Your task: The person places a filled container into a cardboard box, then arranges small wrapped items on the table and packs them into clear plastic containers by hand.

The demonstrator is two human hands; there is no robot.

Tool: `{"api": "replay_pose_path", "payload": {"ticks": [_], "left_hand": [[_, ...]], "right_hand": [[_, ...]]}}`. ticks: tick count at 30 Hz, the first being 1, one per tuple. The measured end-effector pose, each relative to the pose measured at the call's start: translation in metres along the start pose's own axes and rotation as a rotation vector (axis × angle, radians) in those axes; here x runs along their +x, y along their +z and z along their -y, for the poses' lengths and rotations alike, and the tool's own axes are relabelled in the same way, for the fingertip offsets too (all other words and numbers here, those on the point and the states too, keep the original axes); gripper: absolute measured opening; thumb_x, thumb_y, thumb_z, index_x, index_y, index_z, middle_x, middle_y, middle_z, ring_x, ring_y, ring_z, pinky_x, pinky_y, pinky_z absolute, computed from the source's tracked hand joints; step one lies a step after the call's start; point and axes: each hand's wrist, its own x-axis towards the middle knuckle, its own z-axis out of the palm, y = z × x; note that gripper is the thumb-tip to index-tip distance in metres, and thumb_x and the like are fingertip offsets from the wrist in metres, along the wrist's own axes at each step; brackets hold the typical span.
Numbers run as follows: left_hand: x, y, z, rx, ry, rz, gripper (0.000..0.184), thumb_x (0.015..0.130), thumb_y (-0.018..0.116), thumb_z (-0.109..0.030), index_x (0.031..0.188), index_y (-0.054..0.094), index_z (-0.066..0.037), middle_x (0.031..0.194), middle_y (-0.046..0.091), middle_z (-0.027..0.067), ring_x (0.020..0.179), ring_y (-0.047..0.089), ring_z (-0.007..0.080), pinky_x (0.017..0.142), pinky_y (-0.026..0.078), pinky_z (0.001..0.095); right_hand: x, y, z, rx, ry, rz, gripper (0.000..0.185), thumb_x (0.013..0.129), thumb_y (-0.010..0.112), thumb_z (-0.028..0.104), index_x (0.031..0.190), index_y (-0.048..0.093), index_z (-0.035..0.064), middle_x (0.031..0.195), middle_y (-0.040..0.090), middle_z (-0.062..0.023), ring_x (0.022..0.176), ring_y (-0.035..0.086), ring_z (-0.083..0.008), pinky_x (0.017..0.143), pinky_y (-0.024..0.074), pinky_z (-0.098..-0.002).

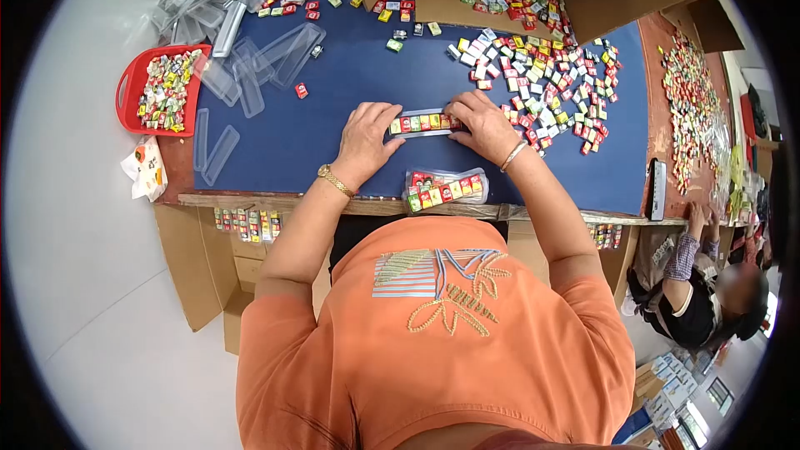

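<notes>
A narrow clear plastic tray (429, 132) lies on the blue mat in front of me, holding a row of small red, yellow and green block-shaped pieces (424, 122). My left hand (369, 137) grips its left end between thumb and fingers. At the other end, my right hand (486, 128) has thumb and fingers curled around the tray and covers its last pieces. Nearer my body, a stack of filled clear trays (447, 190) rests by the table edge. Loose coloured pieces (546, 83) are scattered just beyond my right hand.
Empty clear trays (250, 75) lie to the left, with a bigger pile behind. A red basket (122, 100) of pieces stands at the left edge. Cardboard boxes (454, 4) stand at the back. Another person (708, 304) works at the right beside a spread of pieces (690, 108).
</notes>
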Motion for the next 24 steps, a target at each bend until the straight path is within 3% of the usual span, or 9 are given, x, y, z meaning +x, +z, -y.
{"api": "replay_pose_path", "payload": {"ticks": [5, 8, 12, 15, 19, 21, 23, 24], "left_hand": [[-0.015, -0.032, -0.035, -0.139, 0.048, 0.016, 0.055, 0.073, 0.084, -0.015, 0.122, 0.061, -0.005, 0.117, 0.059, 0.0111, 0.111, 0.057, 0.0315, 0.093, 0.050, 0.0424], [-0.041, -0.046, -0.067, -0.222, 0.043, 0.112, 0.057, 0.070, 0.085, -0.014, 0.121, 0.061, -0.004, 0.114, 0.057, 0.0115, 0.108, 0.057, 0.0323, 0.094, 0.050, 0.0421], [-0.065, -0.025, -0.079, -0.260, 0.025, 0.197, 0.061, 0.068, 0.084, -0.012, 0.124, 0.060, -0.004, 0.114, 0.053, 0.0117, 0.111, 0.054, 0.0310, 0.098, 0.047, 0.0423], [-0.063, -0.025, -0.083, -0.190, 0.017, 0.199, 0.065, 0.069, 0.084, -0.012, 0.128, 0.058, -0.005, 0.121, 0.053, 0.0121, 0.116, 0.053, 0.0317, 0.102, 0.045, 0.0432], [-0.055, -0.022, -0.091, -0.055, 0.166, 0.136, 0.069, 0.071, 0.083, -0.013, 0.133, 0.055, -0.003, 0.132, 0.053, 0.0143, 0.125, 0.051, 0.0333, 0.106, 0.043, 0.0440], [-0.049, -0.015, -0.085, -0.028, 0.197, 0.160, 0.070, 0.072, 0.082, -0.013, 0.135, 0.054, -0.002, 0.134, 0.054, 0.0153, 0.127, 0.050, 0.0335, 0.108, 0.042, 0.0443], [-0.042, -0.010, -0.077, -0.105, 0.161, 0.355, 0.071, 0.074, 0.080, -0.012, 0.138, 0.051, -0.001, 0.131, 0.057, 0.0157, 0.124, 0.053, 0.0336, 0.108, 0.042, 0.0451], [-0.039, -0.010, -0.074, -0.106, 0.159, 0.353, 0.071, 0.074, 0.080, -0.012, 0.138, 0.051, -0.001, 0.131, 0.057, 0.0157, 0.124, 0.053, 0.0336, 0.108, 0.042, 0.0451]], "right_hand": [[-0.027, -0.039, 0.037, 0.046, -0.037, -0.036, 0.038, 0.070, 0.081, 0.008, 0.105, 0.065, 0.0096, 0.108, 0.061, -0.0077, 0.102, 0.060, -0.0307, 0.093, 0.0498, -0.0409], [-0.061, -0.056, 0.053, 0.170, -0.025, 0.039, 0.047, 0.066, 0.084, 0.007, 0.108, 0.063, 0.0094, 0.111, 0.061, -0.0087, 0.106, 0.059, -0.0308, 0.094, 0.0495, -0.0415], [-0.080, -0.042, 0.061, 0.065, -0.026, 0.136, 0.054, 0.065, 0.084, 0.008, 0.114, 0.061, 0.0095, 0.115, 0.060, -0.0085, 0.112, 0.058, -0.0315, 0.099, 0.0474, -0.0430], [-0.082, -0.039, 0.064, 0.039, -0.040, 0.021, 0.060, 0.066, 0.084, 0.008, 0.120, 0.058, 0.0082, 0.117, 0.059, -0.0091, 0.114, 0.057, -0.0323, 0.099, 0.0474, -0.0440], [-0.078, -0.027, 0.070, 0.024, -0.078, -0.013, 0.064, 0.068, 0.084, 0.010, 0.125, 0.055, 0.0073, 0.118, 0.061, -0.0109, 0.114, 0.058, -0.0331, 0.098, 0.0479, -0.0441], [-0.079, -0.013, 0.072, -0.005, 0.063, 0.156, 0.066, 0.069, 0.084, 0.012, 0.128, 0.055, 0.0074, 0.119, 0.063, -0.0130, 0.111, 0.061, -0.0336, 0.096, 0.0488, -0.0428], [-0.084, -0.013, 0.079, -0.032, 0.080, 0.168, 0.066, 0.070, 0.083, 0.012, 0.129, 0.055, 0.0081, 0.117, 0.064, -0.0142, 0.108, 0.062, -0.0341, 0.095, 0.0493, -0.0421], [-0.087, -0.014, 0.084, -0.051, 0.173, 0.175, 0.065, 0.070, 0.083, 0.011, 0.129, 0.055, 0.0079, 0.116, 0.064, -0.0143, 0.108, 0.063, -0.0340, 0.094, 0.0496, -0.0419]]}}
